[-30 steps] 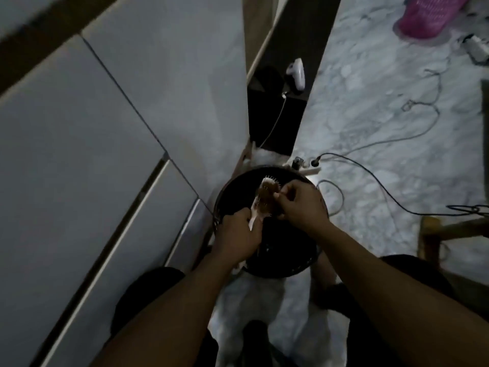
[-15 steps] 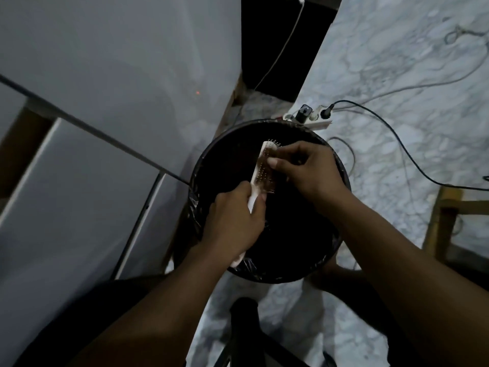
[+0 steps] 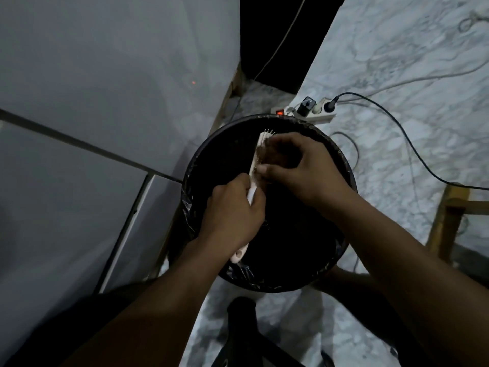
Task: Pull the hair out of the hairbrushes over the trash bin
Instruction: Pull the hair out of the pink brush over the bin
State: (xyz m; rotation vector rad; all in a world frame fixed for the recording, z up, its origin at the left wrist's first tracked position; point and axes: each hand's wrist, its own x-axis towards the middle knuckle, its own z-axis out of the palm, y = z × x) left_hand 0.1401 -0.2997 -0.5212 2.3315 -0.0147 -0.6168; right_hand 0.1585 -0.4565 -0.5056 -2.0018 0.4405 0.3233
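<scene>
Pale plastic formed the hairbrush (image 3: 254, 170), which was held above the open mouth of the trash bin (image 3: 341, 165), its bristle face turned toward the right and matted with a brownish clump of hair (image 3: 267, 154). The left hand (image 3: 234, 210) was wrapped around the handle, fingers curled tight, with the handle's end poking out below the wrist. The right hand (image 3: 299, 165) lay across the bristles, its fingertips pressed together into the hair near the base of the head. The bin was round, dark and lined with a black bag (image 3: 190, 205). Just behind its far rim a white power strip (image 3: 315, 115) lay on the marble floor (image 3: 397, 75), a black cable (image 3: 412, 144) trailing away to the right. Grey cabinet panels (image 3: 105, 75) stood at the left.
</scene>
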